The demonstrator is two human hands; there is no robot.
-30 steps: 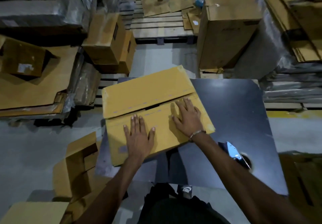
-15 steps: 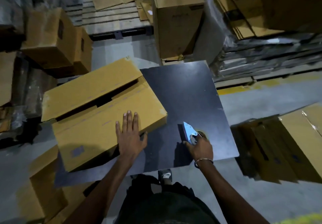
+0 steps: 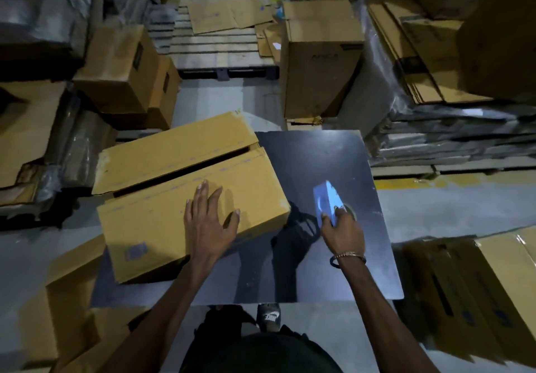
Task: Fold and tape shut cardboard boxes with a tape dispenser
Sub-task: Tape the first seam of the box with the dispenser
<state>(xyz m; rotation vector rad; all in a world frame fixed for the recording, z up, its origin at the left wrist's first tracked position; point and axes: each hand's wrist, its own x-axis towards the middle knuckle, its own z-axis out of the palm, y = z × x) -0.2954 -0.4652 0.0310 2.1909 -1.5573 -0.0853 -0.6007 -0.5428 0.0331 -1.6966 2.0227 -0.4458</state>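
Tabletop [image 3: 333, 152], tape dispenser [image 3: 326, 201] newly raised.

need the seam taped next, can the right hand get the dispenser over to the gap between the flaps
Probably yes: the right hand already grips the blue tape dispenser, and bare dark tabletop lies between it and the yellow cardboard box.

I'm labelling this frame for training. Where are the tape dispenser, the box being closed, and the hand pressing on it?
tape dispenser [image 3: 326, 200], head view, on its blue body.
cardboard box [image 3: 162, 221], head view, on the near top flap.
left hand [image 3: 210, 223], head view, on the back of the hand.
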